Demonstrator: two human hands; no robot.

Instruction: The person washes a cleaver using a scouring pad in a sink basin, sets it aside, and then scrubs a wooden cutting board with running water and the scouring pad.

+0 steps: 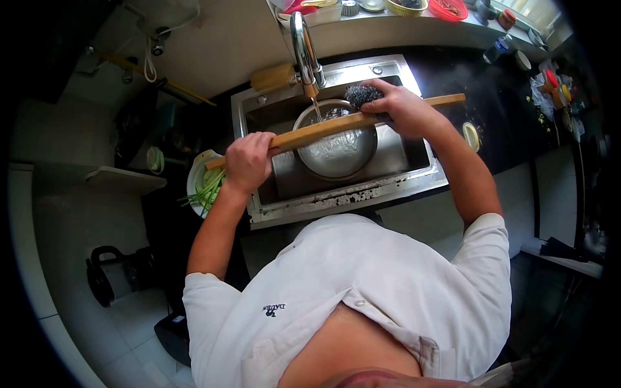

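Note:
A long wooden board, seen edge-on, lies slantwise across the sink. Its broad faces do not show, so I cannot tell its full shape. My left hand is closed around the board toward its left end. Farther right, my right hand holds a dark steel wool scrubber against the board's far side. Under the board a round metal basin sits in the steel sink, with water in it. Water runs from the curved faucet into the basin.
Left of the sink is a white bowl with green vegetables. A yellowish block stands behind the sink. On the right counter are a plastic bottle, an oval light-coloured item and several jars. The windowsill bears a red basket.

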